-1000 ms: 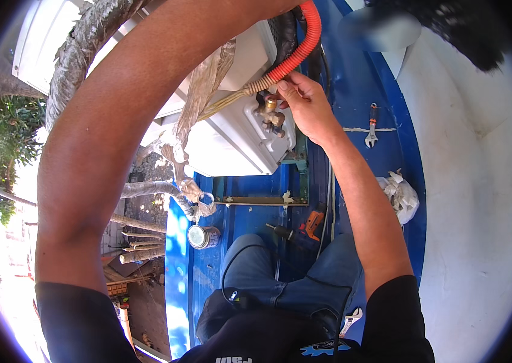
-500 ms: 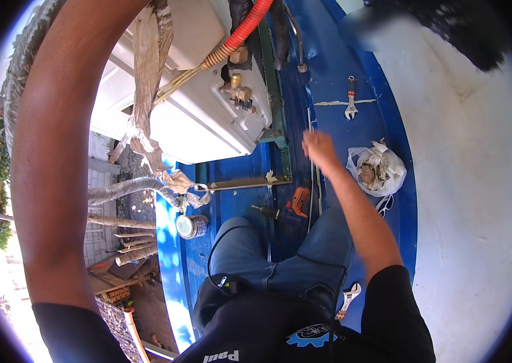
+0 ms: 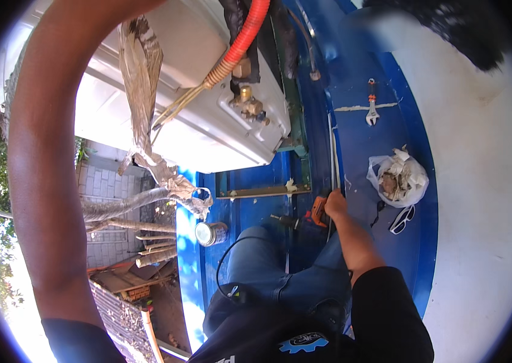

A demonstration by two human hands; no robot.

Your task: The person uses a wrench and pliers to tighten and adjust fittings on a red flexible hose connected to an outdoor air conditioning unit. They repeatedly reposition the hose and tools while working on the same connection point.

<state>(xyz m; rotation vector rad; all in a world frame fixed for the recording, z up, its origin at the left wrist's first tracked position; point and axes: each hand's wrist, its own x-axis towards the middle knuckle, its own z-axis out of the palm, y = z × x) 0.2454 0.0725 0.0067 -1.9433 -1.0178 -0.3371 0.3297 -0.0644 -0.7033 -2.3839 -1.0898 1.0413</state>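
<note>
Watching remotely, I'm seeing the right hand (image 3: 337, 204) at the orange-and-dark drill (image 3: 315, 215), its grip unclear, the left hand lying out of view.

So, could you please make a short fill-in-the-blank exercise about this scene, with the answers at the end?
The person's ____ hand is at the orange part of the power drill.
The surface under the adjustable wrench is coloured ____.
The glasses near the plastic bag are framed in ____.
The round container is nearest the person's ____ knee.

Missing words: right; blue; white; left.
</note>
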